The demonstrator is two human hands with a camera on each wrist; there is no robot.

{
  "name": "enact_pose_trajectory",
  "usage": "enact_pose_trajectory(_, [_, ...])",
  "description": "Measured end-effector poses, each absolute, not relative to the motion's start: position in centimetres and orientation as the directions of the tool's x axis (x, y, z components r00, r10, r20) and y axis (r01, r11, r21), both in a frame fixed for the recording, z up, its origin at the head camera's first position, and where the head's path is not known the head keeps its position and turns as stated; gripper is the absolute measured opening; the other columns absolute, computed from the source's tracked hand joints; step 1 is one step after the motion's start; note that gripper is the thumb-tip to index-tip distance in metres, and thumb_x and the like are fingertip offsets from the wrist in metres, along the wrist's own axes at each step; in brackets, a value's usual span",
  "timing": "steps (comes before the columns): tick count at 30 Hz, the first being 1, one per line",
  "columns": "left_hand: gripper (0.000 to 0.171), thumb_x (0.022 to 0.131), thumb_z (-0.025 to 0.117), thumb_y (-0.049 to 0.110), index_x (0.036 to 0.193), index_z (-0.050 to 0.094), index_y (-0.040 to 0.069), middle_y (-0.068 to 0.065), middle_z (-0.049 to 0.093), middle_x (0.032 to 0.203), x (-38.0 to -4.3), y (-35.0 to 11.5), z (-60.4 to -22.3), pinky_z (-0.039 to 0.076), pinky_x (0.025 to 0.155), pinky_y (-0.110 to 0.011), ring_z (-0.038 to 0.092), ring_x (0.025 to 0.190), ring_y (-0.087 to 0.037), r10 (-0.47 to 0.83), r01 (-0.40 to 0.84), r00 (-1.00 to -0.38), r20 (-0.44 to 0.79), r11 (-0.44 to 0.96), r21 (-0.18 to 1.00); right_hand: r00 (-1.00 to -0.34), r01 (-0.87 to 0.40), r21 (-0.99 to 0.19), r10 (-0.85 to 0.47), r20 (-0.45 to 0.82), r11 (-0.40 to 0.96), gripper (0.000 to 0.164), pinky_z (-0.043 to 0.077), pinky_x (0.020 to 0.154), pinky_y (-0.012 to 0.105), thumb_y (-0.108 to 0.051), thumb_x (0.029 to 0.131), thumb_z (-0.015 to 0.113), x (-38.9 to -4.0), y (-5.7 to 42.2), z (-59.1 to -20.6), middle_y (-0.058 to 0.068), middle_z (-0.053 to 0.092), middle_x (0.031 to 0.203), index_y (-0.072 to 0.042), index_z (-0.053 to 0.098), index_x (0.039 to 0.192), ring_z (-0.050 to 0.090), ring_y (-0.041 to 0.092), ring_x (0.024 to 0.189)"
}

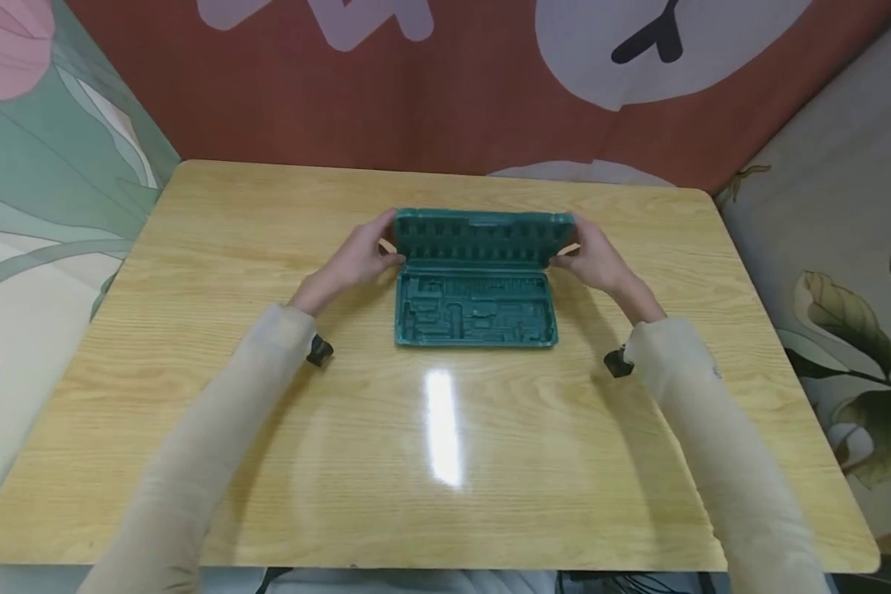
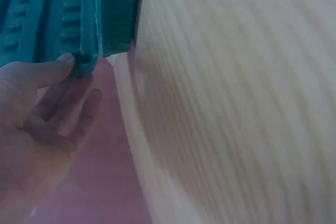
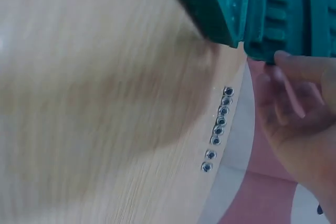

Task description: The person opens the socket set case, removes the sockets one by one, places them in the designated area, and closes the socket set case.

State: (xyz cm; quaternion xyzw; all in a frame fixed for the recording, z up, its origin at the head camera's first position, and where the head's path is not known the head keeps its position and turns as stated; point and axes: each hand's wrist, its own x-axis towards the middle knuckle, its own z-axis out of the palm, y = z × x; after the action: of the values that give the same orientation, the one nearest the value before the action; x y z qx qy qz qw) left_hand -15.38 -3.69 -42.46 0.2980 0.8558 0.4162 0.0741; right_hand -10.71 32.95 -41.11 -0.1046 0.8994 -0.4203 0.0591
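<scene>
A green moulded plastic tool case stands unfolded on the table, its lid (image 1: 484,237) raised at the back and its base (image 1: 477,309) lying flat in front. Shaped recesses show in both halves. My left hand (image 1: 362,254) pinches the lid's left end; in the left wrist view the thumb (image 2: 60,66) presses the inner edge with the fingers behind. At the lid's right end my right hand (image 1: 596,254) does the same, its thumb (image 3: 294,61) on the ribbed inner side in the right wrist view.
Several small metal sockets (image 3: 220,121) stand in a row near the table's far edge in the right wrist view; the head view does not show them. The wooden table (image 1: 371,462) meets a patterned red cloth (image 1: 386,107) behind. Dark cables (image 1: 638,582) lie below the front edge.
</scene>
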Motion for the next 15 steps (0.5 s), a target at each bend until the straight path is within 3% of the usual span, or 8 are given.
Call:
enact_pose_trajectory(4, [0.025,0.087,0.064,-0.010,0.097,0.044,0.001,-0.018,0.064,0.106,-14.4,-3.7,-42.4,0.052,0.086,-0.040,0.063,0.104,-0.034,0.652,0.579,-0.731,0.199,0.439,0.687,-0.953,-0.204,-0.786,-0.302,0.023,0.583,0.027,0.048,0.081,0.035,0.013,0.087,0.062,-9.4,33.4,-41.6,0.017,0.055,0.119,0.003,0.049,0.108,0.052,0.030,0.111])
enact_pose_trajectory(7, [0.023,0.089,0.059,-0.013,0.092,0.042,0.003,-0.018,0.067,0.113,-13.5,-3.8,-42.3,0.051,0.088,-0.041,0.062,0.108,-0.033,0.715,0.678,-0.655,0.244,0.413,0.608,-0.933,-0.268,-0.785,-0.354,0.067,0.558,0.026,0.043,0.080,0.036,0.021,0.085,0.058,-8.7,33.5,-42.2,0.015,0.060,0.119,0.000,0.046,0.096,0.052,0.028,0.112])
enact_pose_trajectory(10, [0.018,0.092,0.055,-0.011,0.097,0.044,0.003,-0.017,0.066,0.118,-12.8,-4.0,-42.1,0.050,0.090,-0.041,0.061,0.111,-0.031,0.768,0.758,-0.587,0.255,0.412,0.505,-0.906,-0.332,-0.765,-0.412,0.095,0.552,0.033,0.043,0.078,0.044,0.031,0.079,0.045,-8.1,33.4,-42.3,0.015,0.063,0.119,0.000,0.042,0.089,0.054,0.029,0.111])
enact_pose_trajectory(12, [0.019,0.093,0.052,-0.012,0.106,0.048,0.001,-0.016,0.066,0.117,-12.3,-4.1,-41.7,0.051,0.088,-0.039,0.064,0.104,-0.028,0.790,0.790,-0.563,0.243,0.428,0.439,-0.897,-0.356,-0.742,-0.431,0.101,0.568,0.034,0.045,0.077,0.048,0.031,0.076,0.043,-7.9,33.2,-42.2,0.015,0.062,0.120,-0.001,0.041,0.088,0.052,0.030,0.109])
enact_pose_trajectory(15, [0.040,0.092,0.050,-0.015,0.129,0.051,0.001,-0.018,0.060,0.127,-11.4,-4.2,-40.9,0.051,0.087,-0.037,0.061,0.110,-0.030,0.818,0.802,-0.554,0.152,0.476,0.362,-0.882,-0.398,-0.689,-0.461,0.104,0.606,0.029,0.048,0.079,0.051,0.024,0.080,0.055,-7.5,32.9,-42.0,0.016,0.060,0.122,0.000,0.048,0.093,0.049,0.031,0.106])
